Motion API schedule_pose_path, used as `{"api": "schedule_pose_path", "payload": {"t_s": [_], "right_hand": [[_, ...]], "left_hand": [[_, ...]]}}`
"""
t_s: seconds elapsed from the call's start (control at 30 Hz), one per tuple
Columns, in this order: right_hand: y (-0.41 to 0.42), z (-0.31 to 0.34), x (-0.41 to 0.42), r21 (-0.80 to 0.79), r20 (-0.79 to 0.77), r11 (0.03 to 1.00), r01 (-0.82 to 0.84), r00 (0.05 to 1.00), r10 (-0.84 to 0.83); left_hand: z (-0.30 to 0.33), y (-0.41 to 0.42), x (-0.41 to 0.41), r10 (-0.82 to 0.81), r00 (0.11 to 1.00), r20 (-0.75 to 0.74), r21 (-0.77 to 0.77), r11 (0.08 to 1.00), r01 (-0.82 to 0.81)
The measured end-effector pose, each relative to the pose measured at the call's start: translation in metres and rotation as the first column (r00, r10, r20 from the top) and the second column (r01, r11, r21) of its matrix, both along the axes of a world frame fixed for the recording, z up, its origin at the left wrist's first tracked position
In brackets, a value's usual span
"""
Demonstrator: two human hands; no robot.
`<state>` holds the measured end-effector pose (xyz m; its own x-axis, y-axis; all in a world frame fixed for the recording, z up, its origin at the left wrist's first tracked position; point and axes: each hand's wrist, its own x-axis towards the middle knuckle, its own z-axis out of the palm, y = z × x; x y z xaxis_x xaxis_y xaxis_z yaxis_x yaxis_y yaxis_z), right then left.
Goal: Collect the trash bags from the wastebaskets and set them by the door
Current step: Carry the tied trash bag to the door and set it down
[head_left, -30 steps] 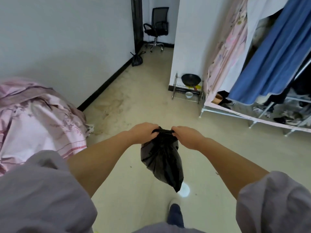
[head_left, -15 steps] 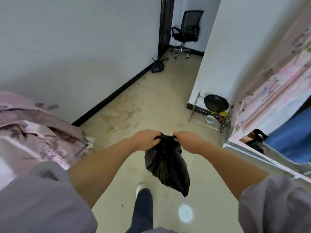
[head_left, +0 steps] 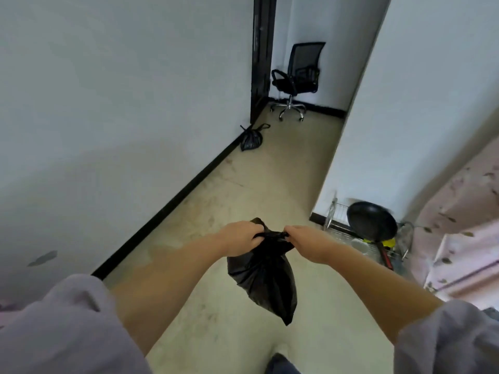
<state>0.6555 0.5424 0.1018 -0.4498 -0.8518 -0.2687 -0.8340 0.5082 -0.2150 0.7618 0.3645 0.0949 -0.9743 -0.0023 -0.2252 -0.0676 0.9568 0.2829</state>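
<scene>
At bottom of frame, nearest the lens: two loose grey fabric sleeves [head_left: 62,327], soft and matte, pushed up past the elbows; bare forearms reaching forward. Dark trouser leg with pale shoe tip [head_left: 280,359] at lower centre

Mid-frame, above the floor: left hand [head_left: 239,240] clenched round one side of gathered neck of black trash bag [head_left: 263,279]; right hand [head_left: 310,242] clenched round the other side, neck pulled taut between both. Bag thin, glossy, crinkled plastic; bulged in the middle, tapering to a pointed bottom corner; hanging free, not touching floor

Underfoot: pale beige floor [head_left: 243,201], smooth, mottled with brownish scuffs. Black skirting strip [head_left: 172,201] along foot of plain white wall on left

To the right, against white partition wall: chrome wire rack [head_left: 337,220] on floor, round black pan [head_left: 371,221] leaning in it, something yellow just below the pan, red handle slanting down. Further right: pink floral cloth [head_left: 464,225], draped, blurred

Further along left wall: second black trash bag [head_left: 251,139], small, knotted, two tie loops sticking up, sitting on floor against skirting just beside dark door frame [head_left: 262,58]

At far end: black mesh-backed office chair [head_left: 297,79], armrests, chrome star base on castors, near the corner
</scene>
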Motion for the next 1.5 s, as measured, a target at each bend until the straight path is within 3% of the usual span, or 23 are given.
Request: {"api": "schedule_pose_path", "payload": {"t_s": [0.5, 0.87, 1.13, 1.33, 1.5], "right_hand": [[-0.224, 0.001, -0.341, 0.032, 0.028, 0.993, -0.118, 0.993, 0.117], [-0.388, -0.021, -0.558, 0.04, 0.066, 0.998, -0.05, 0.997, 0.047], [-0.519, -0.015, -0.699, 0.013, 0.091, 1.0, -0.003, 0.996, 0.002], [-0.604, -0.025, -0.794, 0.003, 0.143, 1.0, -0.012, 0.99, 0.012], [-0.689, -0.051, -0.886, -0.026, 0.189, 0.997, -0.07, 0.979, 0.073]], "left_hand": [[-0.007, -0.21, -0.325, 0.146, 0.989, 0.003, 0.037, 0.989, -0.146], [-0.029, -0.379, -0.545, 0.124, 0.992, 0.014, 0.067, 0.99, -0.125], [-0.007, -0.508, -0.688, 0.113, 0.991, 0.071, 0.088, 0.989, -0.119], [-0.014, -0.586, -0.774, 0.156, 0.983, 0.097, 0.074, 0.984, -0.163], [-0.042, -0.664, -0.855, 0.291, 0.95, 0.116, 0.07, 0.951, -0.3]]}}
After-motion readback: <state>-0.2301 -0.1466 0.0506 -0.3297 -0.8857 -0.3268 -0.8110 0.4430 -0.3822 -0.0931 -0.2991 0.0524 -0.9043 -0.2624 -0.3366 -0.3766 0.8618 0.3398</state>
